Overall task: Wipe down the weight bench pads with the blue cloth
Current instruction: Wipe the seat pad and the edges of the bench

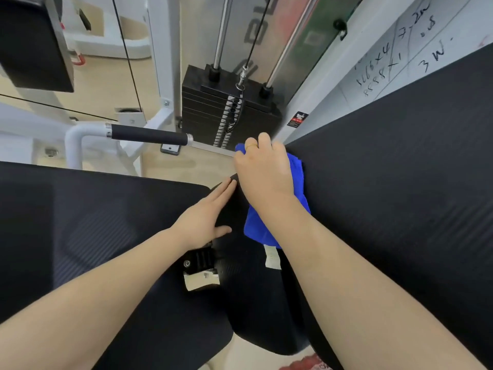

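The right hand (262, 172) grips the soft blue cloth (277, 209) and presses it on the big black ribbed back pad (400, 182) — near its top corner. Beside the cloth, the left hand (205, 220) lies flat, fingers spread, on the black seat pad (93, 236).

right hand (262, 172) presses blue cloth (277, 209) on back pad (400, 182) | left hand (205, 214) flat, seemingly on seat pad (93, 222)

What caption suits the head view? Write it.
Right hand presses blue cloth on bench pad; left hand rests flat.
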